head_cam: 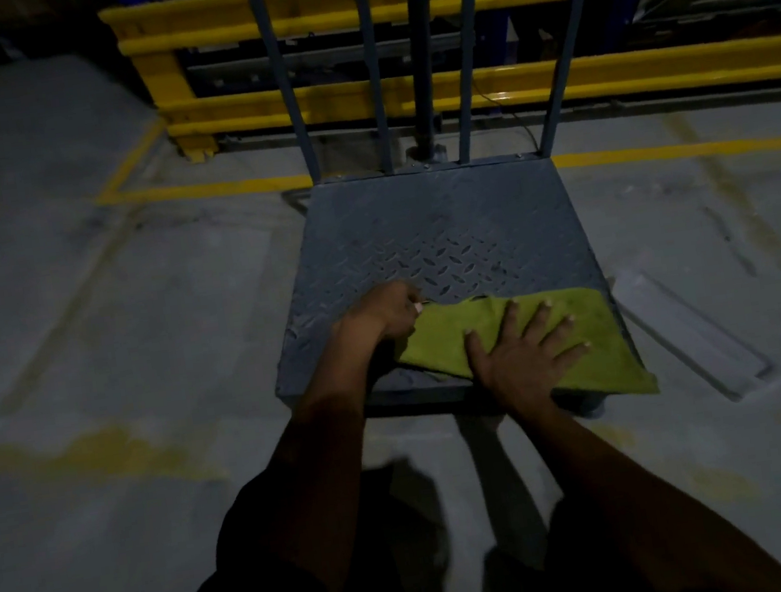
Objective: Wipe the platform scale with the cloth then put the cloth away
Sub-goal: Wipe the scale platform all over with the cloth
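On near right of grey checker-plate platform scale (425, 236): yellow-green cloth (575, 321), right hand (515, 354) flat, fingers spread; left hand (381, 314) pinching cloth's left edge. Wipe w/ even pressure, overlapping passes toward far side.

Concrete floor (82, 311) – platform scale (436, 240) stands on it; yellow guard rail (352, 97) beyond scale.

The single head-worn camera looked forward and steeply down from above, close over both forearms. It faced the scale platform (436, 240) on the floor (82, 311), with yellow rails (401, 90) beyond.
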Motion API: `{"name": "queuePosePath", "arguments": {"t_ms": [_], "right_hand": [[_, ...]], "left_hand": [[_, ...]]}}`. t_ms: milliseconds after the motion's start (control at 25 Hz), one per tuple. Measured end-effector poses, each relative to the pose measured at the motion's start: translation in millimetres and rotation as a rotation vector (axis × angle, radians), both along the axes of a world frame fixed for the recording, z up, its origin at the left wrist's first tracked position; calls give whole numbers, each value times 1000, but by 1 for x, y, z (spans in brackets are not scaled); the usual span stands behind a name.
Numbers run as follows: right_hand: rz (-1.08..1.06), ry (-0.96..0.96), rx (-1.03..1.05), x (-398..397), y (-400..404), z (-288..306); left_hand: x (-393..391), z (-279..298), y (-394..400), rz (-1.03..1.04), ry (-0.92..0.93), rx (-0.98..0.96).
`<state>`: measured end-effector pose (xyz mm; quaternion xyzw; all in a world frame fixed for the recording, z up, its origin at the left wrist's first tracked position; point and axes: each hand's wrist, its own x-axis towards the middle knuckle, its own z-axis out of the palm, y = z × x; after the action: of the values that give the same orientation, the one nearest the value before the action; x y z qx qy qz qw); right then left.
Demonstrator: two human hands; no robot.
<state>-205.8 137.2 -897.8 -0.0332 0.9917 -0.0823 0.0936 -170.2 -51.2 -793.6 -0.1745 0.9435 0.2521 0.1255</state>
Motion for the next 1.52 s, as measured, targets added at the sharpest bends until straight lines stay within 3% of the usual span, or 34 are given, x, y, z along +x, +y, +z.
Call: {"name": "queuePosePath", "arguments": {"t_ms": [200, 360, 480, 560, 720, 880, 1000, 1120, 1280, 1400, 1520], "right_hand": [[647, -22, 32, 66, -63, 6], [493, -38, -30, 32, -60, 6], [328, 20, -10, 24, -40, 0], [428, 23, 9, 41, -49, 3], [851, 29, 57, 64, -94, -1], [666, -1, -7, 14, -114, 0], [496, 18, -19, 29, -106, -4], [589, 57, -31, 67, -109, -5], [775, 4, -3, 27, -164, -1], [744, -22, 7, 15, -181, -1], [746, -24, 45, 60, -171, 1]], "left_hand": [[32, 9, -38, 115, -8, -19], [71, -1, -57, 264, 147, 12], [96, -29, -66, 334, 148, -8], [89, -34, -71, 401, 150, -25], [51, -15, -66, 536, 279, -9], [42, -18, -68, 537, 295, 67], [59, -31, -88, 625, 270, 66], [80, -42, -102, 751, 281, 79], [69, -41, -105, 932, 428, 89], [67, -42, -101, 949, 487, 86], [84, -56, -106, 978, 449, 100]]}}
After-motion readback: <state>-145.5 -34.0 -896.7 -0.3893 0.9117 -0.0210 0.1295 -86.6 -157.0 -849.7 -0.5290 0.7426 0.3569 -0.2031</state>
